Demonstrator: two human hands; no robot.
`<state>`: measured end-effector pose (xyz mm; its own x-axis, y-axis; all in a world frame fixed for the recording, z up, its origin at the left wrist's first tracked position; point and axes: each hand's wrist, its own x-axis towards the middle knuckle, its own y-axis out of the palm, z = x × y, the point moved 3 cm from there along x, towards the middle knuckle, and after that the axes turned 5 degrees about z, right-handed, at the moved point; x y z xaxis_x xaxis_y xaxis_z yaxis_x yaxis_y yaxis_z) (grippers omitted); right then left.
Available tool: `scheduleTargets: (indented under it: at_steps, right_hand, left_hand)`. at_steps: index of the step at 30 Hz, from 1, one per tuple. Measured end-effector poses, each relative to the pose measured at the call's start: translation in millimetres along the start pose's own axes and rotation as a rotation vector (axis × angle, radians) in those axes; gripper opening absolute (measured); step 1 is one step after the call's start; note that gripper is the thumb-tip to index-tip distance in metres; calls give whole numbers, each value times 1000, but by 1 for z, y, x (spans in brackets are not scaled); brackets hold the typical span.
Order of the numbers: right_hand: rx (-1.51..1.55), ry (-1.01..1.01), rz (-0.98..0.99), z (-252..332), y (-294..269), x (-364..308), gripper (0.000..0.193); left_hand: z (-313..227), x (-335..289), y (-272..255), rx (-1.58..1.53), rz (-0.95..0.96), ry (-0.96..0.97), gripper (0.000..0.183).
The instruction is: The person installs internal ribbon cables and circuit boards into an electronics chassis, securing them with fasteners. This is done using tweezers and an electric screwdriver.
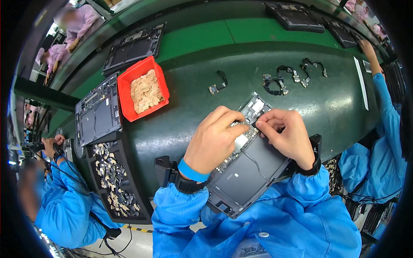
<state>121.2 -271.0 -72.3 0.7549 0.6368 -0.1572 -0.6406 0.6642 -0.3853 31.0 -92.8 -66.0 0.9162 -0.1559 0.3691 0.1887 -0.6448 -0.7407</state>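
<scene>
An opened laptop base [234,185] lies tilted in front of me, partly over the bench edge, with its circuit board and dark inner panel showing. My left hand [215,139] is bent over the board from the left, fingertips pinched close to it. From the right, my right hand [286,135] pinches at the board's upper part, and a small dark bit shows at its fingertips. What either hand grips is too small or hidden to name. Beyond the laptop lie several small circuit boards with black cables [275,86], and one more such board [218,84] sits apart to the left.
A red bin [124,96] of tan flakes stands at the left, beside another opened laptop base [99,114]. Nearer is a black tray [141,182] of small dark and tan pieces. More laptop bases [294,17] sit on the green line behind. Co-workers in blue [370,167] flank me.
</scene>
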Motion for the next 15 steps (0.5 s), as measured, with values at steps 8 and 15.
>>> scheduleTargets:
  at_steps: [8, 15]
  right_hand:
    - [19, -16, -44, -2, 1, -2, 11]
    - [53, 2, -58, -2, -1, -2, 12]
  left_hand:
    - [-11, 3, 5, 97, 21, -6, 43]
    - [-10, 1, 6, 171, 32, -12, 41]
